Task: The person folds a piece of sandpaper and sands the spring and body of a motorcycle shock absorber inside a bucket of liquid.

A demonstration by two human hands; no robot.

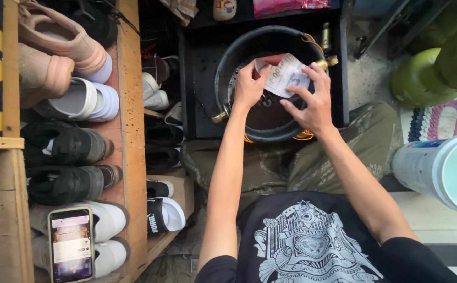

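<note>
Left of the grip, a shoe rack (129, 131) and phone (71, 243). Left hand (249, 86) pinches the paper packet's (286, 76) left end; right hand (315, 102) grips its right lower edge. The packet lies between both hands, long axis slanting, above the black pot (223, 78). Right of the grip, a bucket (443, 170).

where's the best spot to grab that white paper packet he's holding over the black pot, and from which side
Probably the free lower right edge of the white paper packet, coming from the right and above. The left hand pinches its upper left corner and the right hand its right side; it is thin and flat, so a two-finger pinch fits, above the black pot.
</note>
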